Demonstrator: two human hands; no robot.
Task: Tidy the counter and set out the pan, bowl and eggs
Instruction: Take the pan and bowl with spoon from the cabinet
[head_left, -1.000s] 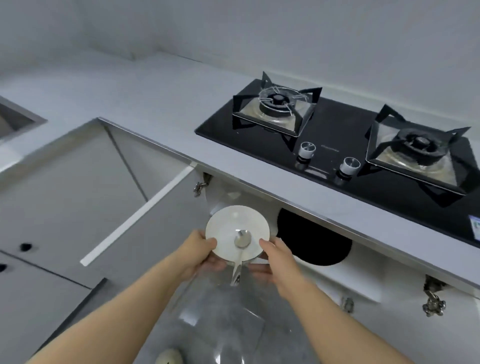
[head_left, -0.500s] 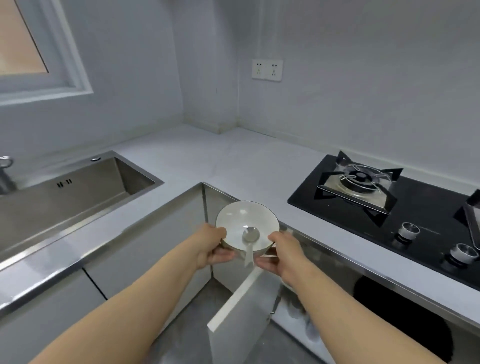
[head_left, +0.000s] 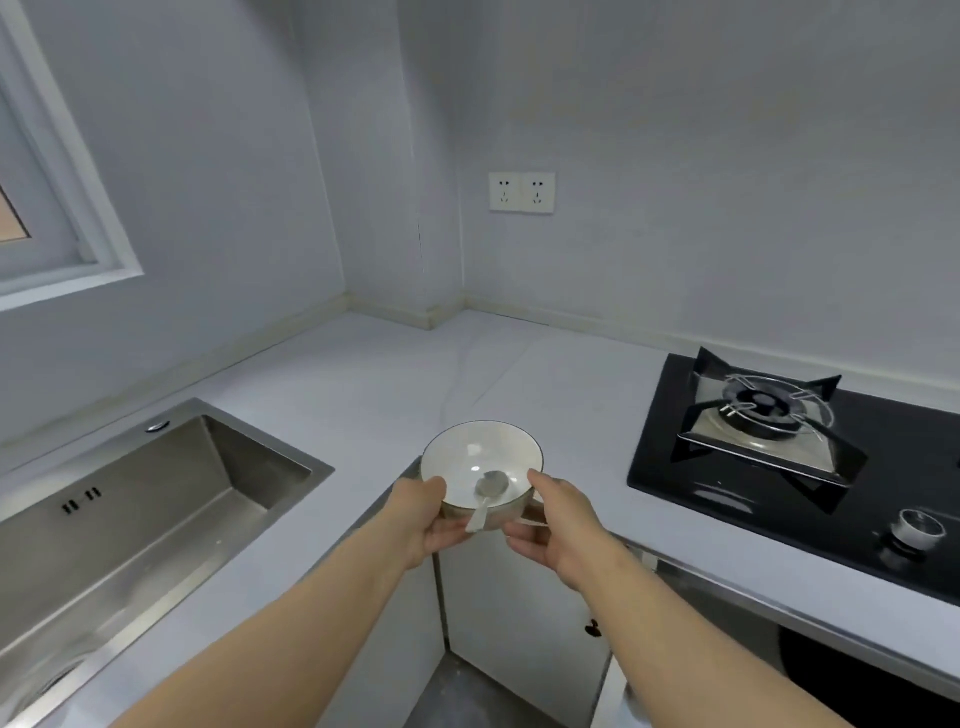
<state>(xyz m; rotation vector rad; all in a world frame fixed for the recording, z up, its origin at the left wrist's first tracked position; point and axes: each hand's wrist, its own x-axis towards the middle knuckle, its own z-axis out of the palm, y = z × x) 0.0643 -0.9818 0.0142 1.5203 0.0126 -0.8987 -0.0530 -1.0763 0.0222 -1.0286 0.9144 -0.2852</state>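
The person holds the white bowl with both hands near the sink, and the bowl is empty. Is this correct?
Not entirely. The white bowl is not empty: a spoon lies in it, handle over the near rim, as the head view shows. The left hand and right hand do hold it near the sink.

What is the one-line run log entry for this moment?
left hand: grips white round ceramic bowl | right hand: grips same bowl | grey spoon: inside bowl | bowl: at white counter edge, not set down
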